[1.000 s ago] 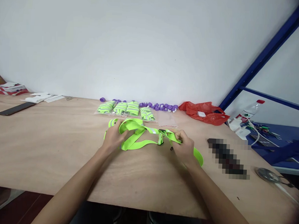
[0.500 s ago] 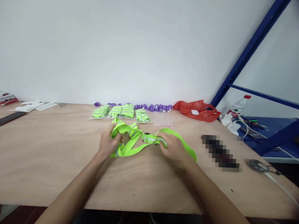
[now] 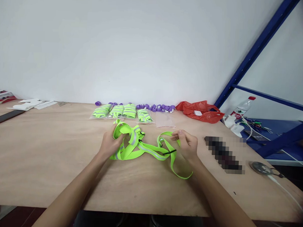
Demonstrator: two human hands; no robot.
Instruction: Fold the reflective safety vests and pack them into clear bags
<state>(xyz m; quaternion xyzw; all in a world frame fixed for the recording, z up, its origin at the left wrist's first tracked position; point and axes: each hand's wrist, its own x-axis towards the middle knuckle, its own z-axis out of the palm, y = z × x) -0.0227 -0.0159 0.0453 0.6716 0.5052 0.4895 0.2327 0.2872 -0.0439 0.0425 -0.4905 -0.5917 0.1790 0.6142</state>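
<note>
A neon-green reflective strap harness (image 3: 145,149) lies tangled on the wooden table (image 3: 51,162) in front of me. My left hand (image 3: 110,142) is shut on the bunched left end of the straps. My right hand (image 3: 187,144) pinches a strap loop on the right, near a small black buckle (image 3: 170,151). A loose loop of strap trails toward me below my right hand.
Several bagged green harnesses (image 3: 121,112) and purple caps (image 3: 156,108) line the back of the table. A red plastic bag (image 3: 200,112), a water bottle (image 3: 240,108), a blue metal frame (image 3: 259,48), a round metal item (image 3: 261,167) and a dark flat bar (image 3: 4,117) are around.
My right hand has lifted and shifted right, pulling a strap loop out; the long loop now hangs toward me. The left hand stays on the bunched end.
</note>
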